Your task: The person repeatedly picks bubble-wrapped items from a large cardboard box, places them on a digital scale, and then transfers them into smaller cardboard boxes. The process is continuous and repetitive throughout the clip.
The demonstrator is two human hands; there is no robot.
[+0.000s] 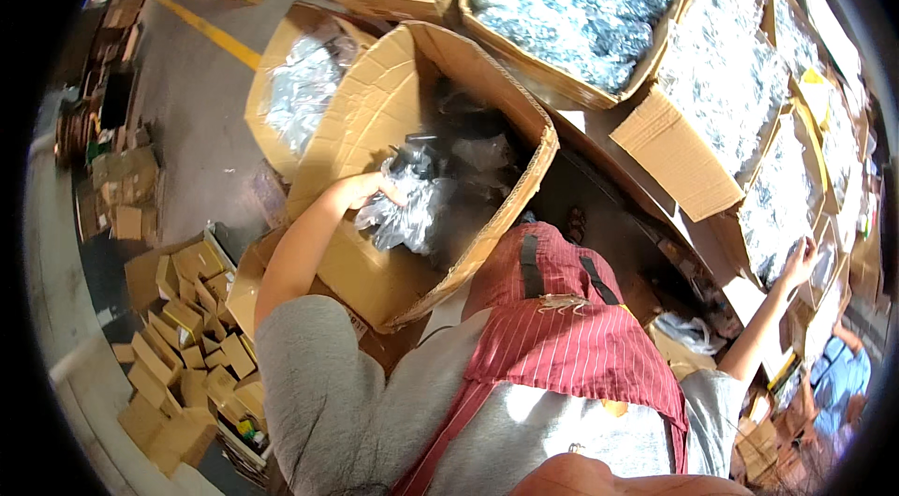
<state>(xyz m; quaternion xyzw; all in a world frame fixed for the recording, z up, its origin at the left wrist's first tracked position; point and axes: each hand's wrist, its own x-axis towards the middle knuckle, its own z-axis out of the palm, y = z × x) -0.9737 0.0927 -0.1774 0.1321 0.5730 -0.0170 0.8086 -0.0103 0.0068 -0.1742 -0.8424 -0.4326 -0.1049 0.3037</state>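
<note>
Where carton walls (pixel 361 117) flare, plastic (pixel 412 215) fits.

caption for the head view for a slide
Left hand gripping clear plastic in a cardboard box, right hand by a heap of plastic packets.

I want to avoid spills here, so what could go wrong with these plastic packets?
The clear plastic bundle in your left hand looks slick, so it might slip into the large open box. Your right hand is stretched far to the other side, so your attention may be divided. The carton on the right is heaped with shiny packets, so a bump could spill some.
</note>
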